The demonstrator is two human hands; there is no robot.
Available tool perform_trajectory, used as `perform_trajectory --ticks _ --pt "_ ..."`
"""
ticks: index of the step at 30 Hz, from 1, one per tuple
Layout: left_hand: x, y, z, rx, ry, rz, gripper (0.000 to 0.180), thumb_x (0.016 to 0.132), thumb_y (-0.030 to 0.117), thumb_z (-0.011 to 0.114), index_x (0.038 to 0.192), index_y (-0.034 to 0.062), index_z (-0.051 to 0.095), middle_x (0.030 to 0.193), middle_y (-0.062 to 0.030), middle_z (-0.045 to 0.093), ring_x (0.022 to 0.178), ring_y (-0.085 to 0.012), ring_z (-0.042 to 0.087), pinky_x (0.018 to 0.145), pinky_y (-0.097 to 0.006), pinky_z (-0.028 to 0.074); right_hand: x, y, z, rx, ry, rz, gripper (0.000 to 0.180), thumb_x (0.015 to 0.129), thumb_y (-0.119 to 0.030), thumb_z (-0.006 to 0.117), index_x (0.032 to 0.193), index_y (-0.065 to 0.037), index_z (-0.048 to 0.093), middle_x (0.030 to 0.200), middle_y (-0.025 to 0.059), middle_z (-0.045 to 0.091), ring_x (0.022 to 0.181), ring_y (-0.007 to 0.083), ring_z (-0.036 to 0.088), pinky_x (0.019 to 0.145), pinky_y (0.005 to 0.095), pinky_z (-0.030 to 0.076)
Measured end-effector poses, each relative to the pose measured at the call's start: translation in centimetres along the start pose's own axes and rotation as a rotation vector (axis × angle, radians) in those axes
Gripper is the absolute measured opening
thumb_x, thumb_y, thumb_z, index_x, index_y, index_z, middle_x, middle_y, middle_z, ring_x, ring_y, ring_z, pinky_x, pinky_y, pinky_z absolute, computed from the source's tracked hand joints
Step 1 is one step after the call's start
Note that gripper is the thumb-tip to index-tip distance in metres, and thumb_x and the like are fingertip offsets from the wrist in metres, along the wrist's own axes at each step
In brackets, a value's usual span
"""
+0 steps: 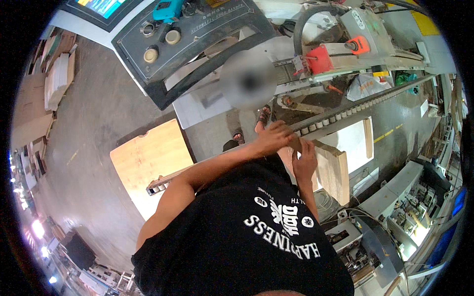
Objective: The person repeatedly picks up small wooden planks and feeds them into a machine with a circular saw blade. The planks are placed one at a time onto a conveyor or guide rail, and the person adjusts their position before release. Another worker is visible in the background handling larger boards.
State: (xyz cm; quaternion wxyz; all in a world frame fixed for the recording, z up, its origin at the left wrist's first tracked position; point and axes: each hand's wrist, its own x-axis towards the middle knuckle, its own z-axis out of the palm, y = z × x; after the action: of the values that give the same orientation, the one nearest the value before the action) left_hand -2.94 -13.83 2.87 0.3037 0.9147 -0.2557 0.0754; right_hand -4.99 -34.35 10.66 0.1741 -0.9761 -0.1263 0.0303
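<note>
My left hand (277, 138) reaches across my body, its fingers closed on a small brown flat piece (295, 143) that looks like wood. My right hand (306, 160) is closed on the same piece from the right, close beside the left. Both hands are right at a long rail with white rollers (333, 120). Just right of my right hand stand pale wooden boards (338, 177), tilted on edge. My fingers cover much of the brown piece.
A dark control panel with knobs (173, 37) is at the upper left. A light wooden panel (153, 158) lies left under the rail's end. Machine parts with a red block (318, 60) stand at the far right. An open machine (410, 197) sits lower right. Sandalled feet (264, 116) show beyond the rail.
</note>
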Motion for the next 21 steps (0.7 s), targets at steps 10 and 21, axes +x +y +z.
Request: perform_trajectory --ticks 10,21 --pt "-5.9 -13.3 -8.3 0.198 0.323 -0.561 0.056 0.088 0.031 0.083 0.14 0.0184 0.065 0.142 -0.0085 0.061 0.134 -0.0341 0.054 0.114 -0.053 0.039 11.1 -7.0 6.0 0.84 -0.259 0.187 0.056 0.097 -0.02 0.08 0.148 -0.011 0.058 0.144 0.0115 0.06 0.129 0.0304 0.063 0.108 0.0451 0.052" --pt "-7.5 -18.2 -11.1 0.334 0.43 -0.779 0.064 0.091 0.046 0.082 0.149 0.024 0.062 0.146 -0.0135 0.06 0.137 -0.0364 0.049 0.118 -0.056 0.027 19.6 -15.7 12.0 1.596 -0.494 0.428 0.077 0.099 -0.041 0.079 0.162 -0.016 0.042 0.177 0.0213 0.022 0.164 0.0288 0.023 0.13 0.0455 0.021"
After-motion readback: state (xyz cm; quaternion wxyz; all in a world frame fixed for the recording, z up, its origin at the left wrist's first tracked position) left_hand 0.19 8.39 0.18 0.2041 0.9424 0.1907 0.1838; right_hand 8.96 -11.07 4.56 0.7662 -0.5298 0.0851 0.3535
